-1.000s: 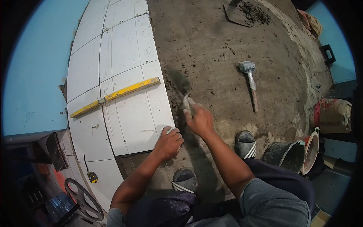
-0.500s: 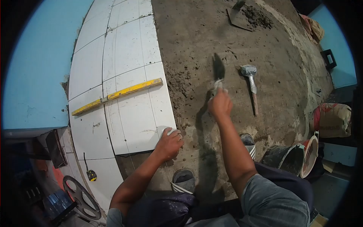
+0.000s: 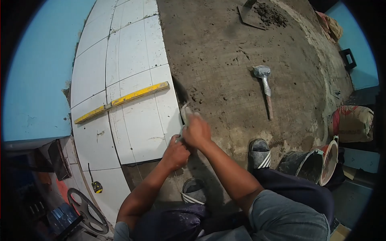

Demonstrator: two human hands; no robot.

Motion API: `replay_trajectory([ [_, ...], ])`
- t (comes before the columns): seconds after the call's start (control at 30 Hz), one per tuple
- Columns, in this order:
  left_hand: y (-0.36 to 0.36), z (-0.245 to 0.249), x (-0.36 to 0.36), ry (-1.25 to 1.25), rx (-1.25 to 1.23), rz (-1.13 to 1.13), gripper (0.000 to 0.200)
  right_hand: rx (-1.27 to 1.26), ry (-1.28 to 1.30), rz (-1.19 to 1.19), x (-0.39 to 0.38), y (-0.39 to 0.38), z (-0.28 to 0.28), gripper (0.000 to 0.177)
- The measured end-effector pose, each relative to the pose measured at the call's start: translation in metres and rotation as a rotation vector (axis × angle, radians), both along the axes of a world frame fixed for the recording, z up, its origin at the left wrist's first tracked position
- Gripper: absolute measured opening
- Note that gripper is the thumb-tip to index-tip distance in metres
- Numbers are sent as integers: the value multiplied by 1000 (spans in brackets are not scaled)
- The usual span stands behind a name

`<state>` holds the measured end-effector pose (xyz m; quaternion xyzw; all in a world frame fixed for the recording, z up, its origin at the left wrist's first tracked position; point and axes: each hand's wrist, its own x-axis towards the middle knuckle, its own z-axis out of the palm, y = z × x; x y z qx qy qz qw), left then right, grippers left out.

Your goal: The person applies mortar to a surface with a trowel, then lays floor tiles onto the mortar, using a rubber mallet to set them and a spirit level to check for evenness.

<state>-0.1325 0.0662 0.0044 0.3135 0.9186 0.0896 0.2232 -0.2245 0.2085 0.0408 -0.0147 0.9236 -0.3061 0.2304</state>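
The right hand, clenched round the trowel, has swung back from the mortar bed to the tile's right edge. The left hand stays on its corner, grip unclear.

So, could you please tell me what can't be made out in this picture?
Head view:
Trowel: blurred; handle hidden in the right hand.
Tile corner: covered by the left hand.
Shovel: handle cut off by the top edge.
Bucket: contents too dark to tell.
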Motion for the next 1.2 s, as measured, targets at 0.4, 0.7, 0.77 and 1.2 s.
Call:
replay_trajectory([
  [0.4,-1,2,-1,182,226,42,19,-379,173,-278,38,33,-40,54],
  [0.7,1,0,1,138,213,36,25,-454,84,-407,36,28,-39,49],
  [0.77,-1,-3,1,175,242,52,25,-562,39,-574,32,28,-49,47],
  [1.2,-5,-11,5,302,301,52,15,-870,-232,-511,7,38,-57,37],
])
